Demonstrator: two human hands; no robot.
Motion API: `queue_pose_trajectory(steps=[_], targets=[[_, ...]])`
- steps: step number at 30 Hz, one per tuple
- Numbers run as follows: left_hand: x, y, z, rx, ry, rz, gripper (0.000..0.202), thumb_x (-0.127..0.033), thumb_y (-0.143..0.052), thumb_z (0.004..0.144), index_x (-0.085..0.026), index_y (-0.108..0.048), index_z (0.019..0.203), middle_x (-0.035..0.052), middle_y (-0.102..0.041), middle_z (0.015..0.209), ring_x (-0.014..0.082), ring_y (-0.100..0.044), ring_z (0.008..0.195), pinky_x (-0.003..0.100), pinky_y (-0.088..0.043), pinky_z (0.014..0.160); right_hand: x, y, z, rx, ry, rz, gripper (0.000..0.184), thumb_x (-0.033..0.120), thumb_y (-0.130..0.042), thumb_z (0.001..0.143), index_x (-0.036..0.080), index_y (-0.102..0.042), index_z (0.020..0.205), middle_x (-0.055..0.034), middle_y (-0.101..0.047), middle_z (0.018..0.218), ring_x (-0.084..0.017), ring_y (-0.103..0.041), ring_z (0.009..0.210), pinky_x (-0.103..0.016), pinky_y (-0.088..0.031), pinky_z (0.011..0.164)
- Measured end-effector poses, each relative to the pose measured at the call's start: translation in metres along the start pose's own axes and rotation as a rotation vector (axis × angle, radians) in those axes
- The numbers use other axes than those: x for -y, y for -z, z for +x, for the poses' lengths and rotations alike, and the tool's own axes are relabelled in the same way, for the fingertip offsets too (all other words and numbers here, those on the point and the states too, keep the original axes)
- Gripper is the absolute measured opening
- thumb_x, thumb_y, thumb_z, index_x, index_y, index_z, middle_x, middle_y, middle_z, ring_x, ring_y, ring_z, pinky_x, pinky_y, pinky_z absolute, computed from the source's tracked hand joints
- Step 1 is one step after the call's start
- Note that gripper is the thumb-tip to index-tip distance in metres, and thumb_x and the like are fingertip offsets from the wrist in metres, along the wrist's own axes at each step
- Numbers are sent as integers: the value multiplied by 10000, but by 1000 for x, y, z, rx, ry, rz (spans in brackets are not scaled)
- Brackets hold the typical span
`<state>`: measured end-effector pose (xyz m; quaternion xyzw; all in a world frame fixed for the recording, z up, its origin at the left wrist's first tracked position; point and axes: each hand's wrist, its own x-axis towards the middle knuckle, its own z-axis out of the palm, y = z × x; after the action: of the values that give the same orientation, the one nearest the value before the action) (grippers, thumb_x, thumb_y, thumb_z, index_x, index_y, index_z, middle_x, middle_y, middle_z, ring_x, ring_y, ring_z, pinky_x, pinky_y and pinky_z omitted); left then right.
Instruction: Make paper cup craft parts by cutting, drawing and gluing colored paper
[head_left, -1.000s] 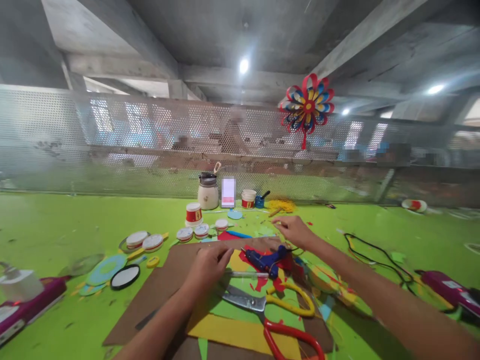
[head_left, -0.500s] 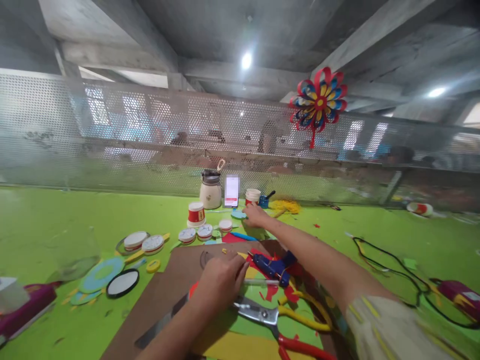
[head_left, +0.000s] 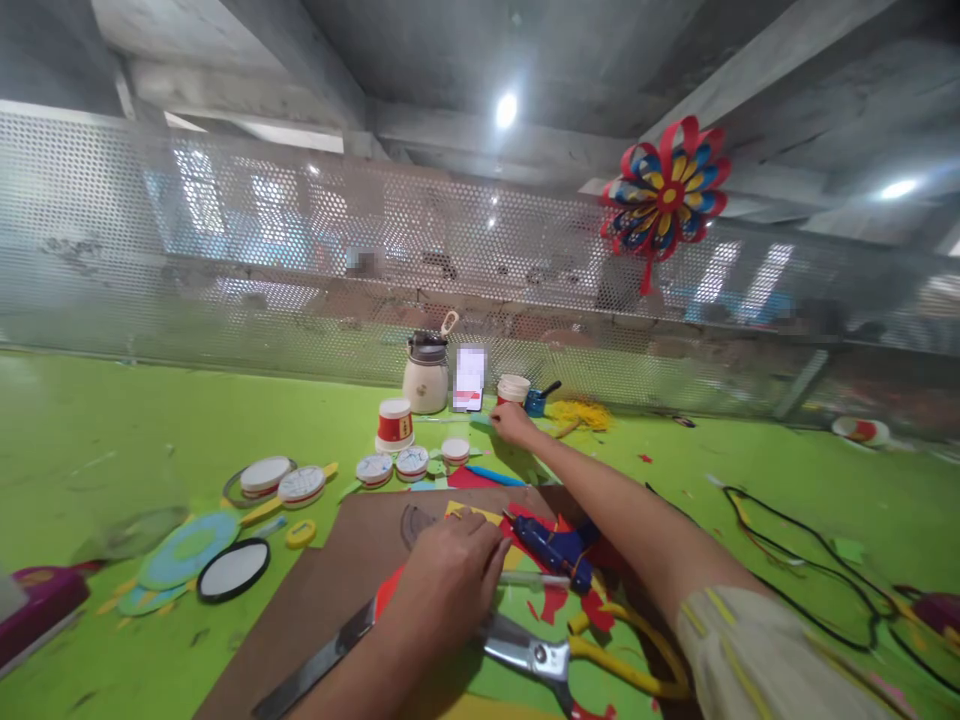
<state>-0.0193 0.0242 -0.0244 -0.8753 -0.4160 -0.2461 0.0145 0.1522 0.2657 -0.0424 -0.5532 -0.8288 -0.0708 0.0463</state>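
Observation:
My right hand (head_left: 514, 424) is stretched forward, fingers closed on the edge of a light blue-green paper piece (head_left: 482, 419), seen nearly edge-on. Just behind it stands a red and white paper cup (head_left: 514, 389). My left hand (head_left: 459, 568) lies curled on coloured paper over a brown board (head_left: 330, 570); whatever its fingers grip is hidden. Beside it are scissors (head_left: 525, 648) with a yellow handle and a long grey metal strip (head_left: 322, 655) that runs under the wrist. A blue glue gun (head_left: 551, 550) rests on red scraps to its right.
A phone (head_left: 470, 380) stands beside a cream jug (head_left: 426, 378). Several white round lids lie near a second red cup (head_left: 395, 426). A black-rimmed disc (head_left: 233, 570) lies left, black cables (head_left: 810, 540) right. A perforated screen (head_left: 315, 270) closes the back; a paper flower (head_left: 670, 195) hangs there.
The light blue-green piece, flat under my right fingertips before, now looks tilted up in them. My left hand has hardly moved. The whole view has shifted slightly.

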Motion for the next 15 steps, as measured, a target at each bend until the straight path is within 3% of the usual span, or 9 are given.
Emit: queue_pose_trajectory(steps=[5,15], targets=[[-1,0,0,0,12,-34,298,-265,-392,923,-189,-614,739,64,-668,726,194,-596,675,302,-385,611,-6,3,-2,22,10,-5,292,308,-555,920,160,-561,1171,-78,-587,1173,-215,-611,976,-407,-527,815],[-4,3,0,53,33,-32,284,-255,-403,913,-187,-609,729,69,-661,735,189,-587,682,297,-389,609,17,-3,-17,-28,76,-159,290,288,-552,922,147,-560,1176,-100,-581,1187,-214,-604,995,-408,-520,834]])
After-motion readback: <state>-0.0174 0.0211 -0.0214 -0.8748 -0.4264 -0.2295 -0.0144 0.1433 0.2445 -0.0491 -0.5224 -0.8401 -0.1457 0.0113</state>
